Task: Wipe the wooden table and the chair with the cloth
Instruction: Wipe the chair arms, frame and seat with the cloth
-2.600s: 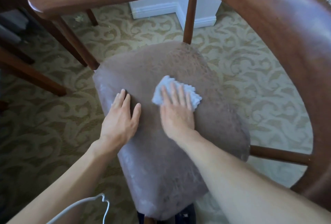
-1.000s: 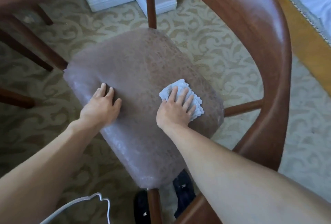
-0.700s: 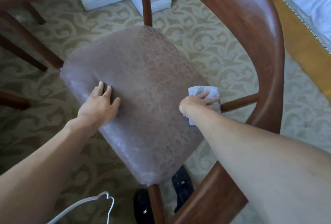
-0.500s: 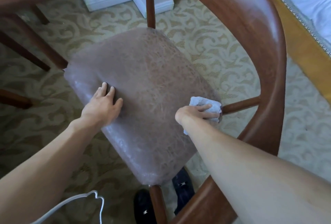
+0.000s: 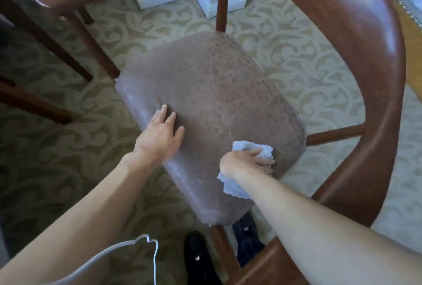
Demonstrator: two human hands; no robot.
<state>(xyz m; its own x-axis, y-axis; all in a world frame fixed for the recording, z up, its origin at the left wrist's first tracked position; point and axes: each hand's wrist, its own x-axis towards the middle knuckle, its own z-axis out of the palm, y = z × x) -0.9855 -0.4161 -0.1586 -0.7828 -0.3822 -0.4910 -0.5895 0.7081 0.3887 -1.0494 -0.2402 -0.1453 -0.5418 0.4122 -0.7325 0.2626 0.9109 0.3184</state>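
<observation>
Soft daylight, moderately bright, no hard shadows. Broad pale sheen on the curved wooden chair back (image 5: 356, 33) at upper right; light seems to come from that side. Seat cushion (image 5: 212, 102) shows a whitish glare along its left and near edges. Carpet (image 5: 57, 147) dimmer at left, beneath dark furniture legs. Left hand (image 5: 159, 136) casts a small dark shadow on the cushion just beyond its fingers. Overall picture slightly soft; left hand and wrist smeared by motion blur. Wide-angle bowing at the edges: forearms loom large, chair back bends strongly. Top right corner washed out.
</observation>
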